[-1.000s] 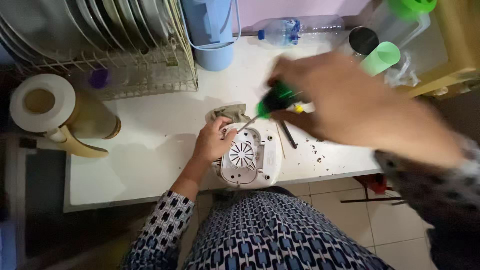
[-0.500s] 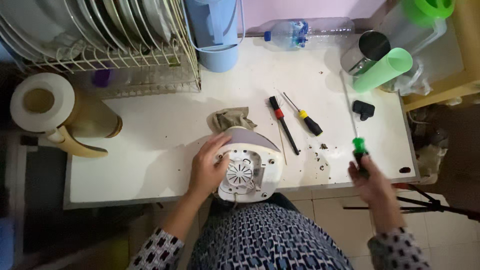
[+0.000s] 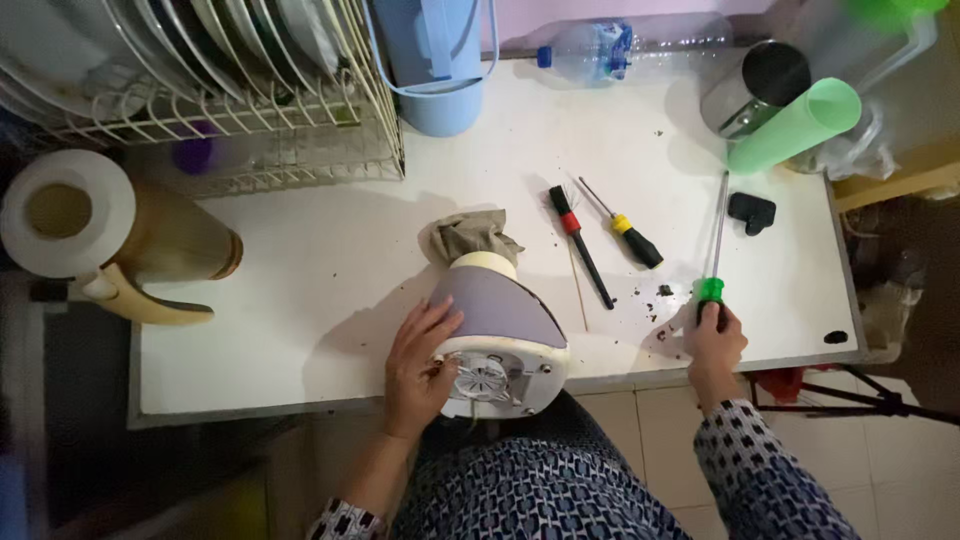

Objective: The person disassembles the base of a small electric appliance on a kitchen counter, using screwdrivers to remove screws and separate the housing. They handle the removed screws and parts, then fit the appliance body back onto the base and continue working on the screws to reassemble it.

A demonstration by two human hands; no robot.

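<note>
A cream and grey appliance housing lies on its side at the front edge of the white table, its round vented base facing me. My left hand rests against its left side and base. My right hand grips the green handle of a long screwdriver, whose shaft lies on the table pointing away from me. A crumpled grey cloth sits just behind the housing.
A red-and-black screwdriver and a yellow-and-black screwdriver lie mid-table beside dark crumbs. A small black part, green cylinder, metal cup, bottle, blue bucket, dish rack and jug line the back and left.
My right hand has swung from over the housing out to the right and lowered the green screwdriver onto the table. The housing has tipped from base-up onto its side.
</note>
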